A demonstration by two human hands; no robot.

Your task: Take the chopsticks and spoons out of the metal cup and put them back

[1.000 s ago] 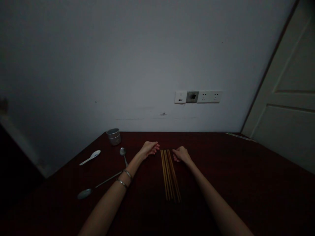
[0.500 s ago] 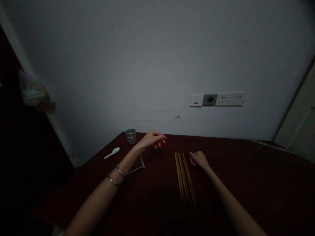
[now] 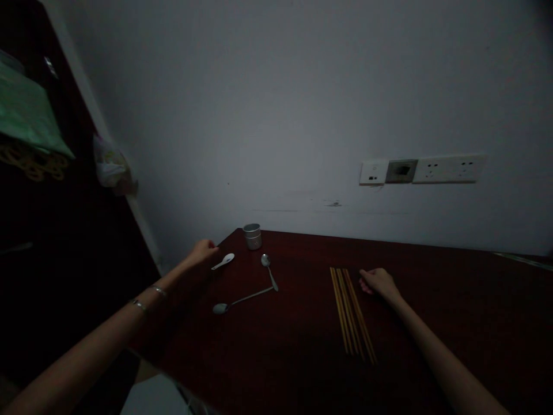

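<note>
My left hand point(image 3: 203, 252) hovers over the table's left side, fingers curled, with nothing visible in it. Just right of it lies a white soup spoon point(image 3: 223, 261), apart from the fingers. Behind that stands a grey metal cup point(image 3: 253, 236). Two metal spoons meet at their handle ends in a bent shape: one spoon point(image 3: 265, 260) has its bowl toward the cup, the other spoon point(image 3: 220, 308) toward the front left. My right hand point(image 3: 378, 281) rests on the table, loosely closed and holding nothing I can see. Several wooden chopsticks point(image 3: 349, 311) lie side by side left of it.
The dark red table point(image 3: 294, 340) meets a pale wall with a row of sockets point(image 3: 421, 171). At left, a plastic bag point(image 3: 110, 164) and a green cloth point(image 3: 28, 109) hang by a dark door. A pale surface point(image 3: 153, 396) sits below the table's front left edge.
My left hand has moved left, from above the metal spoons to beside the white spoon, uncovering both metal spoons. The view has turned left. My right hand stays by the chopsticks.
</note>
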